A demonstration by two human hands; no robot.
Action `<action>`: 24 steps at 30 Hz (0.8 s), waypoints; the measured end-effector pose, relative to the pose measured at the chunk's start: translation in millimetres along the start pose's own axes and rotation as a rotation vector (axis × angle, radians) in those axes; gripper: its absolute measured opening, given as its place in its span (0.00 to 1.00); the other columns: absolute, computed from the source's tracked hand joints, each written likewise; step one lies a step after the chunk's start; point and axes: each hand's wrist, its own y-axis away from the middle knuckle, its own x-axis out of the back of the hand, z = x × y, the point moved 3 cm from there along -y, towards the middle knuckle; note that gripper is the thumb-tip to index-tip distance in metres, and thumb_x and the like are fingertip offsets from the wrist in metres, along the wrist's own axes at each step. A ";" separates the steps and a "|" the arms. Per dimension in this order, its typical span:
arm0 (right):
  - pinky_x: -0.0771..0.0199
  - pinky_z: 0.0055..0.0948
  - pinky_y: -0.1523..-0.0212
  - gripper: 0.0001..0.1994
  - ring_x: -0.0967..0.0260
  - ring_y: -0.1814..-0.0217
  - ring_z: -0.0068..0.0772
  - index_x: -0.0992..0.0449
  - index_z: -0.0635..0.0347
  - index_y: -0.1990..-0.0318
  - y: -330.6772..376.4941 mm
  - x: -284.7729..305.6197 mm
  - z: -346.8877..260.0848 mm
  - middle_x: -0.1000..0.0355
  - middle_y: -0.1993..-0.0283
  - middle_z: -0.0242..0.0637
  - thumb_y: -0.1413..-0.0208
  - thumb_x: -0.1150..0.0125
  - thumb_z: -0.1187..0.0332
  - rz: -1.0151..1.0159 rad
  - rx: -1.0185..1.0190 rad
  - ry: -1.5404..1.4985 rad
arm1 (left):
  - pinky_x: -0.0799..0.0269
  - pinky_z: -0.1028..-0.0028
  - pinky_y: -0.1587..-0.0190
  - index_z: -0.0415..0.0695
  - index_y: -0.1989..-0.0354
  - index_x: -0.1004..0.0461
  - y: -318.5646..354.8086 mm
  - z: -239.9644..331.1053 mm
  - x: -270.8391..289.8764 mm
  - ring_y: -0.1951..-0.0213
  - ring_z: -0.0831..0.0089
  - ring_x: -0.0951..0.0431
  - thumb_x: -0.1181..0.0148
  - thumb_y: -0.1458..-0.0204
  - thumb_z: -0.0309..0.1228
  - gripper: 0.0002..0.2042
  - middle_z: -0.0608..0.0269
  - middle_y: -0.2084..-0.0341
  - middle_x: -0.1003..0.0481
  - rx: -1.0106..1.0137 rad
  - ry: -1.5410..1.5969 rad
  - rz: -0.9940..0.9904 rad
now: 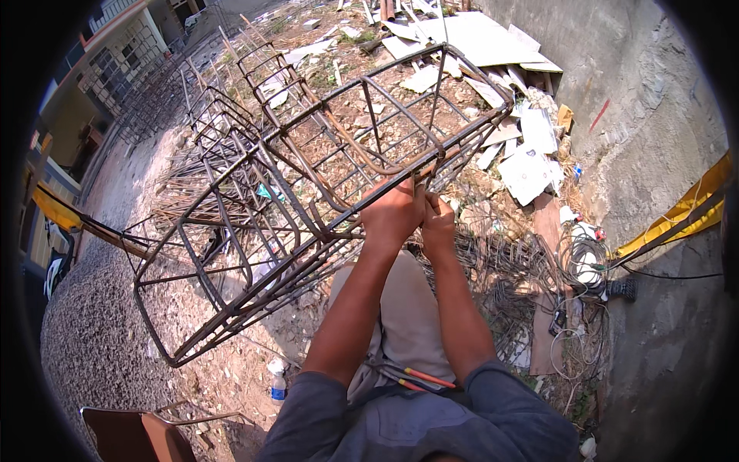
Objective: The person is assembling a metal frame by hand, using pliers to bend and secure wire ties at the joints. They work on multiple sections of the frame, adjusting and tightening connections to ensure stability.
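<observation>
A long rebar cage (339, 225), made of bars with rectangular stirrups, stretches slantwise in front of me from lower left to upper right. My left hand (392, 214) is closed at its near lengthwise bar, fingers mostly hidden behind the knuckles. Right beside it, my right hand (439, 222) has its fingers pinched together just under the same bar; whatever lies between them is too small to make out. Pliers with orange grips (422, 380) rest at my waist, their jaws hidden.
Bundled rebar (185, 204) lies behind the cage at left. White boards (481, 38) are piled at the back. Tangled wire (508, 281) and a wooden plank (545, 308) are at right, by a concrete wall (654, 100). A water bottle (277, 381) and gravel (100, 331) are lower left.
</observation>
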 end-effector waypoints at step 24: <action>0.25 0.23 0.57 0.14 0.26 0.61 0.19 0.21 0.70 0.49 -9.8 -12.3 -28.1 0.20 0.59 0.32 0.34 0.36 0.67 -0.076 0.113 -0.072 | 0.23 0.58 0.50 0.63 0.38 0.24 -13.6 -4.7 3.9 0.53 0.51 0.17 0.55 0.33 0.54 0.22 0.57 0.53 0.17 0.500 0.148 -0.549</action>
